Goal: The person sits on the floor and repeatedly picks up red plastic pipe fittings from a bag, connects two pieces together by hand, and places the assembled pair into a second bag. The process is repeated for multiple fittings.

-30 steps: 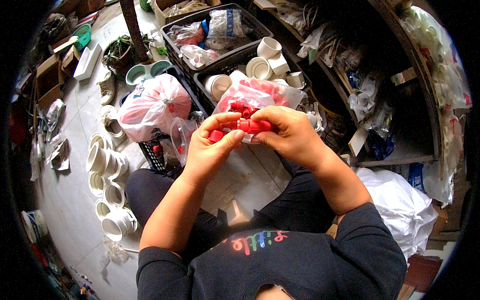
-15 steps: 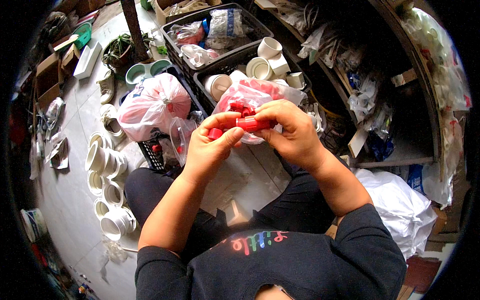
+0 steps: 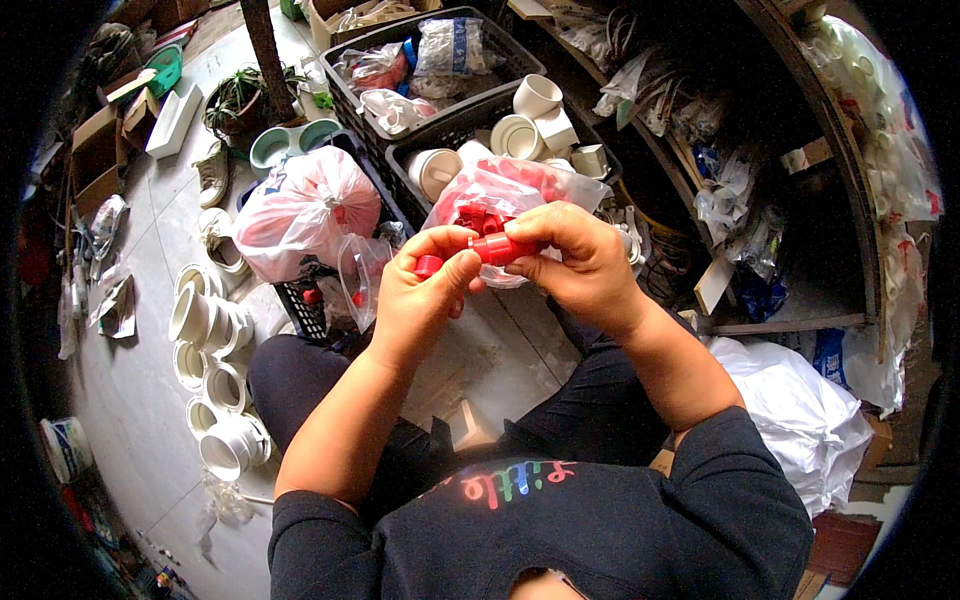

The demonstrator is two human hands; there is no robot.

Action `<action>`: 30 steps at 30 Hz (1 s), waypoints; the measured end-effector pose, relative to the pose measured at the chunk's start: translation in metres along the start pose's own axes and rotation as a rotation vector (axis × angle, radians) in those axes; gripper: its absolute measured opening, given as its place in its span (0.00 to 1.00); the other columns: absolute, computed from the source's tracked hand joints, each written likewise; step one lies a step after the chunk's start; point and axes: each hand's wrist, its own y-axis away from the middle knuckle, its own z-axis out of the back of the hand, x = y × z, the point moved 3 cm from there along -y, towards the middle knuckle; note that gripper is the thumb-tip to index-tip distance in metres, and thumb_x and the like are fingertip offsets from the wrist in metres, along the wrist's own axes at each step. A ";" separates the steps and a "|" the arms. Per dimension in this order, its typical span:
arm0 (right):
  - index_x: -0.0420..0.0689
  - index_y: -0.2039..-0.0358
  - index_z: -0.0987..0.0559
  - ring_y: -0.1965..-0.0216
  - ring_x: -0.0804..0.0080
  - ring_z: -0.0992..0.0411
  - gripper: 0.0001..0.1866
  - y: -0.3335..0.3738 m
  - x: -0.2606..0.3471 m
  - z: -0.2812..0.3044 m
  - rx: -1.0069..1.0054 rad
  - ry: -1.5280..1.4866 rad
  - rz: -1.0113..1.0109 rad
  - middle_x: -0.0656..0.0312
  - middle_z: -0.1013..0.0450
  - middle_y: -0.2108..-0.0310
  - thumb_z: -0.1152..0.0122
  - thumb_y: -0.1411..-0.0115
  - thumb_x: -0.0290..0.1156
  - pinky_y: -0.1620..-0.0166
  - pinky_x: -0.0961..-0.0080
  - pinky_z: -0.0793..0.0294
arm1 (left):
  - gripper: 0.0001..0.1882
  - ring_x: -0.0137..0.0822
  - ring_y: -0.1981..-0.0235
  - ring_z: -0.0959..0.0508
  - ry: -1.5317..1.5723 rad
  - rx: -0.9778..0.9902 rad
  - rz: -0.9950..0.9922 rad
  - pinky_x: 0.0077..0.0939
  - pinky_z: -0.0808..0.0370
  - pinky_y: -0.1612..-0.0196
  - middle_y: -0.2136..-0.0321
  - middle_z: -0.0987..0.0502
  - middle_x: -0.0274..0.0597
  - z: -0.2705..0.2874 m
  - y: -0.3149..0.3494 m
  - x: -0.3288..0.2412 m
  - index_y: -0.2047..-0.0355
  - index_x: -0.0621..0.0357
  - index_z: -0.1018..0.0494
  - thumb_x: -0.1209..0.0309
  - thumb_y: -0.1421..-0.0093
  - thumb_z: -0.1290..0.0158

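Head view, centre of frame: left hand and right hand meet just above the middle, both working small red plastic parts. Right hand fingers clamped on a red cylindrical fitting, held roughly level. Left hand thumb and forefinger pinched on a smaller red cap, just left of the fitting, near it; can't tell if the two touch.

Right behind the hands, upper centre: clear plastic bag of red fittings, partly hidden by the fingers, resting against a dark plastic crate that holds white pipe fittings. A second dark crate behind it, top centre, has bagged items.

Left of the hands: knotted white-pink plastic bag, with a small clear bag just beside the left wrist.

Left edge, on the tiled floor: row of white pipe couplings running from mid-left down to lower left. Upper left: potted plant, cardboard boxes.

Right side: wooden shelf with loose plastic bags; large white bag at lower right, near the right elbow.

Person is sitting, dark trousers, dark sweater with coloured lettering at bottom centre.
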 end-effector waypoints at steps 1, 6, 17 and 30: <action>0.39 0.68 0.25 0.66 0.71 0.30 0.12 -0.002 0.002 0.000 -0.010 0.047 0.060 0.59 0.29 0.69 0.38 0.57 0.18 0.62 0.80 0.31 | 0.11 0.19 0.84 0.32 0.037 -0.011 0.024 0.08 0.40 0.84 0.79 0.27 0.33 0.000 0.000 0.001 0.65 0.57 0.30 0.67 0.47 0.46; 0.43 0.70 0.24 0.66 0.64 0.29 0.11 -0.005 0.007 -0.001 0.017 0.189 0.260 0.58 0.28 0.70 0.38 0.58 0.21 0.62 0.74 0.30 | 0.11 0.19 0.85 0.33 0.142 -0.053 0.138 0.08 0.40 0.85 0.82 0.28 0.32 -0.004 0.001 0.004 0.66 0.56 0.30 0.64 0.46 0.47; 0.40 0.64 0.29 0.72 0.78 0.31 0.13 0.003 -0.011 -0.006 0.048 -0.519 -0.469 0.65 0.30 0.75 0.40 0.51 0.26 0.66 0.82 0.31 | 0.16 0.21 0.75 0.29 0.003 -0.005 -0.103 0.12 0.33 0.73 0.71 0.27 0.33 -0.007 0.003 -0.003 0.59 0.59 0.31 0.73 0.49 0.45; 0.41 0.57 0.34 0.61 0.79 0.32 0.22 0.002 -0.016 -0.004 0.210 -0.484 -0.591 0.64 0.32 0.64 0.39 0.52 0.22 0.57 0.83 0.33 | 0.16 0.17 0.79 0.34 0.047 -0.036 -0.022 0.09 0.38 0.78 0.74 0.27 0.29 -0.004 0.000 0.006 0.60 0.58 0.30 0.72 0.50 0.44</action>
